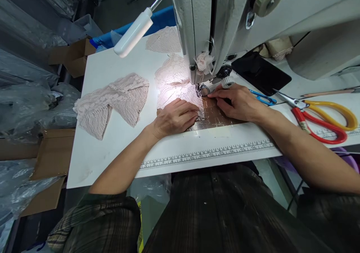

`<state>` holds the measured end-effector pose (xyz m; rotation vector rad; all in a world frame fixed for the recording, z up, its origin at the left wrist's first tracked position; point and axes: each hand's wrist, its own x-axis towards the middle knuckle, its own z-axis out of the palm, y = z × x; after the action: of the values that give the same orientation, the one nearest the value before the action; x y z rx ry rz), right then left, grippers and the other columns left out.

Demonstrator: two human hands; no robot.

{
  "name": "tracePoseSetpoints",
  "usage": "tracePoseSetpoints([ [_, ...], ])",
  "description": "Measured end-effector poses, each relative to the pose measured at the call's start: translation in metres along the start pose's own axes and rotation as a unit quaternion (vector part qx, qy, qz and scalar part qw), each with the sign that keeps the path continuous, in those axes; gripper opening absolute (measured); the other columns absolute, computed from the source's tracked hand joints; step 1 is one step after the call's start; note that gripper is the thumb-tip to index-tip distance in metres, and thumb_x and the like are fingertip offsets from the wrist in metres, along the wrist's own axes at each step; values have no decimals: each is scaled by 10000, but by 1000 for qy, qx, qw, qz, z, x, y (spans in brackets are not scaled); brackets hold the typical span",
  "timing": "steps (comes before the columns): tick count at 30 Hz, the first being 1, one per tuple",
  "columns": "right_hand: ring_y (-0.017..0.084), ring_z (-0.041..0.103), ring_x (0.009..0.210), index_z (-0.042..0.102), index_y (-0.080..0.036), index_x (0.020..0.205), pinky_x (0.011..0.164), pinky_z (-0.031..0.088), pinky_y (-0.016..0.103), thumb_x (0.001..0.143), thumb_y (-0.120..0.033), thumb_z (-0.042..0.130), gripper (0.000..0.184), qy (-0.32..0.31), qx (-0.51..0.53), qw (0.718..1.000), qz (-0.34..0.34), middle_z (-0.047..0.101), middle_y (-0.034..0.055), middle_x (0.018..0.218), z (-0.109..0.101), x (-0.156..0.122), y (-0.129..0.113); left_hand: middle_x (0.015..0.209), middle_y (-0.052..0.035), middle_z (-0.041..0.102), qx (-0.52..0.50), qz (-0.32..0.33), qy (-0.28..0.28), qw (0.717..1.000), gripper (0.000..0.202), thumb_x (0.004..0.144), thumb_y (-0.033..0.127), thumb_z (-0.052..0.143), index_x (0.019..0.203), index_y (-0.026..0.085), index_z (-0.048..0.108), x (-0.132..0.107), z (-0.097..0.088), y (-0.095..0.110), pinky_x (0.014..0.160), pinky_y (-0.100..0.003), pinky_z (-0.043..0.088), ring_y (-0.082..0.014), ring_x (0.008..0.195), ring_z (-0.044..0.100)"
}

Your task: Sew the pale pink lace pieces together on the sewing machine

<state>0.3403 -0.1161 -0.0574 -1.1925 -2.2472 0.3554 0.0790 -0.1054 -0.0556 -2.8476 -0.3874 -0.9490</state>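
Observation:
My left hand lies with fingers stretched flat on a pale pink lace piece, pressing it to the sewing bed. The lace runs under the presser foot of the sewing machine, lit by a bright spot. Just right of the foot, my right hand is closed, its fingertips drawn together beside a small metal ring-shaped part. Whatever those fingers hold is too small to make out. Beneath both hands is a brownish metal plate.
More lace pieces lie at left and another lace piece behind. Red-and-yellow scissors, blue-handled snips and a black phone lie at right. A white lamp overhangs the table. A printed ruler follows the front edge.

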Motion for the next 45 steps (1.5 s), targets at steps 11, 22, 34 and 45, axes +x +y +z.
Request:
tracePoseSetpoints([
  [11,222,557,974,787,-261,1220,856,505,372,969,-258,484,393,-29,-80,982,-166,649,134,1106,8,-3,7,985,-74,766,28,-6,-104,994,155,1014,201,579,976,138,715,6,-10,9,736,-324,574,-161,794,669],
  [22,246,557,1038,758,-270,1277,816,470,337,994,-251,478,398,-64,-116,985,-112,641,132,1142,2,-4,-5,977,-50,773,-3,-27,-123,992,218,984,244,550,932,164,746,7,-9,-2,704,-327,536,-159,768,675],
  [34,248,562,943,677,-277,1396,734,404,322,1008,-353,450,456,-111,-154,982,5,636,144,1121,5,1,-17,1036,-78,752,17,-45,-136,990,234,990,253,528,1040,147,731,5,-8,-4,724,-342,514,-177,792,663],
  [45,234,579,897,666,-291,1418,688,416,315,1022,-399,426,476,-80,-159,984,-13,655,136,1056,6,-1,-13,1063,-109,716,39,-48,-163,985,272,997,250,484,1112,119,693,6,-8,-6,761,-374,489,-206,827,636],
])
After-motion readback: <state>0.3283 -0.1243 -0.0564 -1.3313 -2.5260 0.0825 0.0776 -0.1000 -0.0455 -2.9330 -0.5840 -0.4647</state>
